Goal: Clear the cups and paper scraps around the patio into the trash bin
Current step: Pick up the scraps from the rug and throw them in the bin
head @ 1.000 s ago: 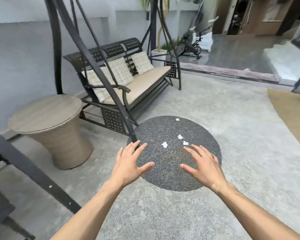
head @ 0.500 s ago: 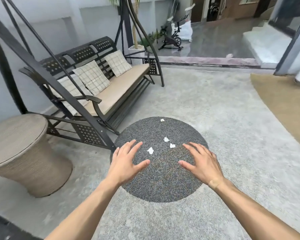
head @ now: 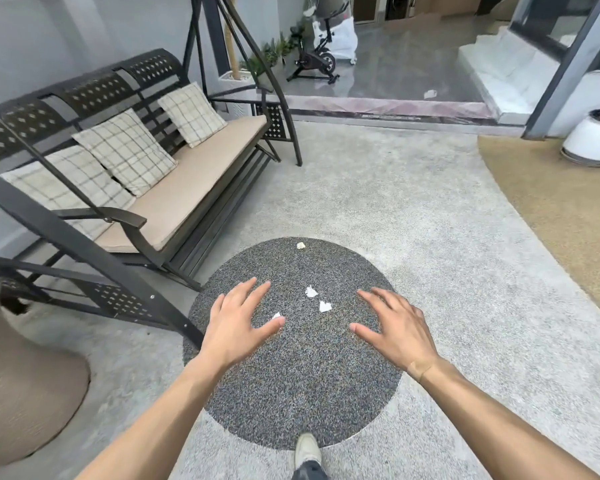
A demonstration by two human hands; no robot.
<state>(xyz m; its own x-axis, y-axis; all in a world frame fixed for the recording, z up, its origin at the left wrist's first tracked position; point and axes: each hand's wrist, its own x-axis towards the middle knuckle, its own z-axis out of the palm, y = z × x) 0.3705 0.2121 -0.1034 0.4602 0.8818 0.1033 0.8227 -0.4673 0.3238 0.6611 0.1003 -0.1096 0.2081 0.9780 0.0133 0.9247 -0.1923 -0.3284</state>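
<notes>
A pale pebbled patio floor [head: 413,216] fills most of the view, with a tan curved strip along its right edge. At the left edge stands a dark metal swing bench [head: 174,188] with a beige seat pad and three checked cushions; a woven round side table [head: 21,382] sits in the lower left corner. Set into the floor near its middle is a dark round gravel patch [head: 298,393].

Both hands are held out above that patch, palms down, fingers spread and straight, gripping nothing: the left hand [head: 238,327] over its left part, the right hand [head: 394,329] over its right part.

The paper scraps lie on the dark patch. Two white ones [head: 317,298] sit close together between the hands, a third [head: 276,316] shows just beside the left thumb, and a fourth crumpled bit [head: 301,245] lies near the patch's far edge. A shoe toe [head: 307,448] touches the patch's near edge.
</notes>
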